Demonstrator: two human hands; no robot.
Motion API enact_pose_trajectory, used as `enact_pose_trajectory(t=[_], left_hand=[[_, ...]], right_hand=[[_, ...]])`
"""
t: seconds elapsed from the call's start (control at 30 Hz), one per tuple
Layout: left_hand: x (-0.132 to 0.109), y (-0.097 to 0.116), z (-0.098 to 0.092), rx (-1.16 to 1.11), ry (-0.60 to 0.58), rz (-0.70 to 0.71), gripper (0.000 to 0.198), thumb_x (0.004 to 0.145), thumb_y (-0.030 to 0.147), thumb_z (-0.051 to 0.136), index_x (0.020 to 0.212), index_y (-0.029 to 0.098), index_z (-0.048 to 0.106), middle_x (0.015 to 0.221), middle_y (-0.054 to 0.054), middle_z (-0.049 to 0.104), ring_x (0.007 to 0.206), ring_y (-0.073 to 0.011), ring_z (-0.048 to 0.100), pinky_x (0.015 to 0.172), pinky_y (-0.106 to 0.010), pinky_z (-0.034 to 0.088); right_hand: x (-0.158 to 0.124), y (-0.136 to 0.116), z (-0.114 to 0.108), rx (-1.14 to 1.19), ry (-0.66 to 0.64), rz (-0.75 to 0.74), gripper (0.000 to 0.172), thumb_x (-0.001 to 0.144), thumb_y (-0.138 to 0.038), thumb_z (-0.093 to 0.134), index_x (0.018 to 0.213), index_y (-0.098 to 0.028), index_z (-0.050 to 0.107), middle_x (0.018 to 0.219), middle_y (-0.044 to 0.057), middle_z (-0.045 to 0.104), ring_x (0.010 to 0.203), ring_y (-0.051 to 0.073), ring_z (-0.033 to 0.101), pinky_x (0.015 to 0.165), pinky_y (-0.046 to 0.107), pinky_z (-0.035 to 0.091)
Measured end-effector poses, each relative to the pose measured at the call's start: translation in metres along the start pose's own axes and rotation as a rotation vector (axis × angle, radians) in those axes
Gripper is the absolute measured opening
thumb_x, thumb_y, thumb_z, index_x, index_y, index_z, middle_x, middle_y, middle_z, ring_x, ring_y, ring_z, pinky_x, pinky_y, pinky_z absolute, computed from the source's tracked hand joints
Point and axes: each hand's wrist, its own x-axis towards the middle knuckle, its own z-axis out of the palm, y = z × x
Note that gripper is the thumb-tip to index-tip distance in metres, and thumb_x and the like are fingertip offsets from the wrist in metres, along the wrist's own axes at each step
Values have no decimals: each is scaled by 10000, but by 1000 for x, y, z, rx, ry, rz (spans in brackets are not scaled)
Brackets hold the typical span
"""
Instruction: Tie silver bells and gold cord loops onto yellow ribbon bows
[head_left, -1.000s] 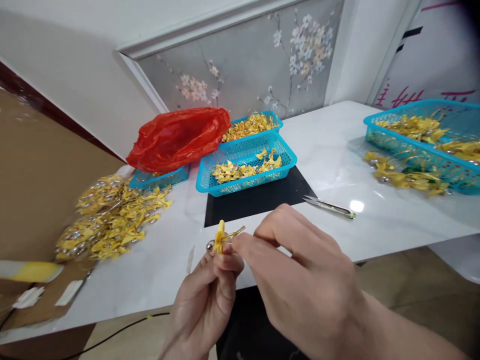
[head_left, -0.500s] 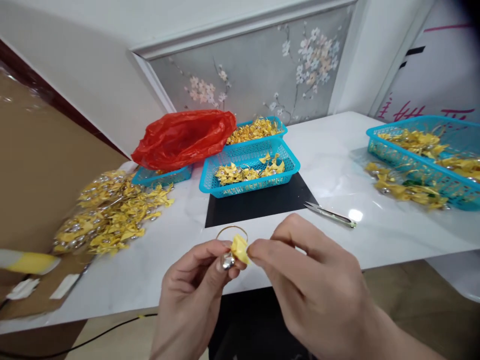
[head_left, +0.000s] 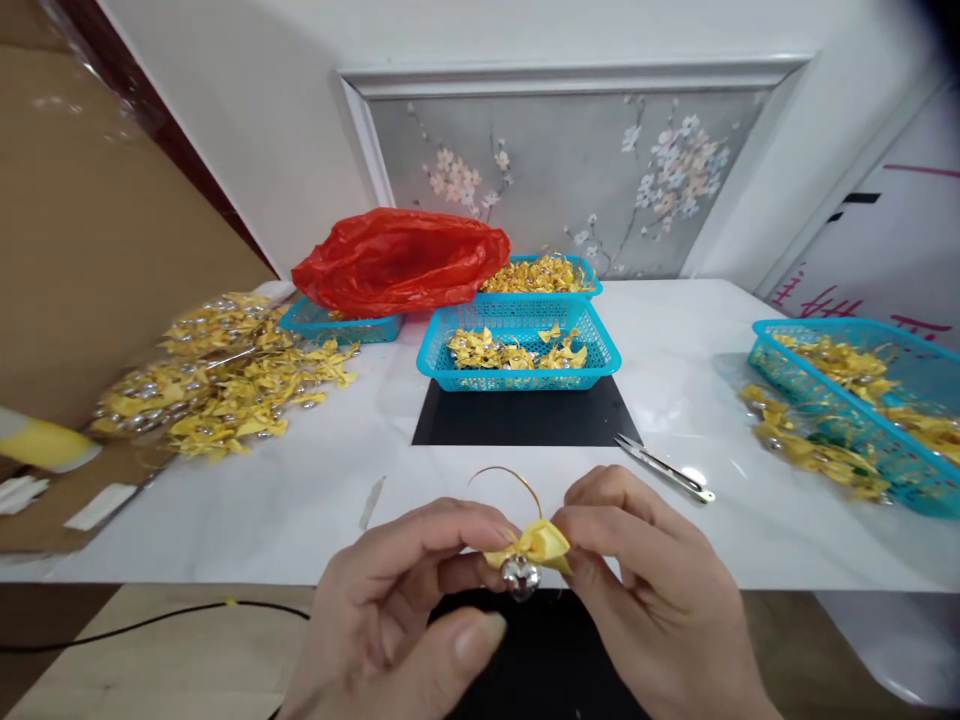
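Observation:
A yellow ribbon bow (head_left: 546,543) with a shiny silver ball (head_left: 520,577) below it and a thin gold wire (head_left: 517,474) curving up behind it is held between my hands, in front of the table's near edge. My right hand (head_left: 660,590) pinches the bow's right end between thumb and fingers. At the bow's left end, my left hand (head_left: 412,600) has its index finger on top and another finger underneath, with the thumb lifted away from the ball. How firmly the left fingers grip is partly hidden.
A blue basket (head_left: 517,380) of yellow bows stands on a black mat (head_left: 517,425). Thread snips (head_left: 667,470) lie to its right. Another blue basket (head_left: 817,395) stands at far right. Bow ornaments (head_left: 232,400) are heaped at left, beside a red plastic bag (head_left: 397,260).
My left thumb has come off the silver ball and moved down. The bow has turned, so the ball hangs below it and the wire arcs leftward. The head view has shifted.

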Motion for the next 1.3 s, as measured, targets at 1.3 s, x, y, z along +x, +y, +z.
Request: enact_pose_trajectory(t=[1.3], left_hand=[[14,-12,-12,53,-312,-290,126,787,303,750,802,200,680,705,38,549,661,-119,445,595,-231,341]], right_hand=[[-3,10,5,116,-70,108,151,910,-102,593,826,-225,614,766,-21,553,699,108,566,594,204,471]])
